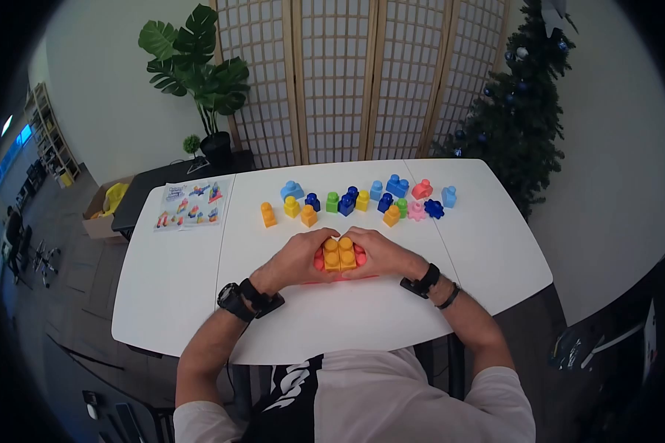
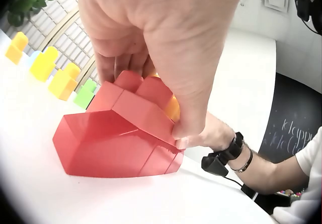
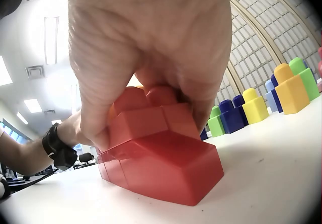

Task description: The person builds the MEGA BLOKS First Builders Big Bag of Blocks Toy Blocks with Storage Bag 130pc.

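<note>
A large red building block (image 2: 121,143) with sloped, angular ends sits on the white table in front of the person. Two orange building blocks (image 1: 332,258) stand side by side on its middle, between the hands. From the left side, the left hand (image 1: 301,257) grips the red block, its thumb on the near face and its fingers round the far side. Opposite it, the right hand (image 1: 379,255) holds the other end, thumb and fingers astride the red studs (image 3: 132,99). The palms hide part of the orange blocks in both wrist views.
Behind the hands, loose blocks in several colours spread across the white table (image 1: 170,295), among them a yellow block (image 1: 292,207) and a blue flower-shaped piece (image 1: 434,210). A printed picture sheet (image 1: 191,207) lies at the table's back left.
</note>
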A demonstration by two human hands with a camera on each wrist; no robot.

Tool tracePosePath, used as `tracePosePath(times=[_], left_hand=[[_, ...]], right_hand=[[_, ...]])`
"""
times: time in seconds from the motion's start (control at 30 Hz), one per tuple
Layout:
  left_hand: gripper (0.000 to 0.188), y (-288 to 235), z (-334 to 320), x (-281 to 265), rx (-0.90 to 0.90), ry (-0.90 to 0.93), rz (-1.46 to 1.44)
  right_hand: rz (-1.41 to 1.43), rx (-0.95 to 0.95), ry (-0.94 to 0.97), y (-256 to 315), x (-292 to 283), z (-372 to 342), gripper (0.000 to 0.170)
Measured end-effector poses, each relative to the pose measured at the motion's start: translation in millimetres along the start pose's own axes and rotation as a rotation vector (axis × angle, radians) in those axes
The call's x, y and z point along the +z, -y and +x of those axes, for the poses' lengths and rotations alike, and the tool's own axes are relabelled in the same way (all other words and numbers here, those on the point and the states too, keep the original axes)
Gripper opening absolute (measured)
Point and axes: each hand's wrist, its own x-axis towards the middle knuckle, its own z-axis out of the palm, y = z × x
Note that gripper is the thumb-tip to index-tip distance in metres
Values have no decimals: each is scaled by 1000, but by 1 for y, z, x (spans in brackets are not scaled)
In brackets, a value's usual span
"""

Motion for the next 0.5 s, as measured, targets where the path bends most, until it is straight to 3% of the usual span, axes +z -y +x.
tracePosePath(times=[0.2,0.23,0.27,0.3,0.33,0.4,0.43,0.5], left_hand=[[94,-9,-3,-10,-94,43,-29],[94,-4,-3,-12,-95,40,-30],[91,6,-6,-14,31,-76,-4],[89,14,-10,-16,156,-189,21],[89,18,-8,-22,153,-184,15],[69,25,2,-40,-13,-230,18],[69,34,6,-47,-13,-228,17],[44,54,17,-53,-225,-189,147]], right_hand=[[-40,-84,-50,0,-8,-7,79],[66,1,-111,1,-14,-8,78],[174,88,-171,3,-19,-10,78],[146,162,-220,4,-28,-14,60],[150,169,-219,-3,-37,-16,60],[-272,238,-347,-21,-49,-26,47],[-271,239,-347,-29,-48,-30,47],[-513,242,-537,-43,-51,-31,42]])
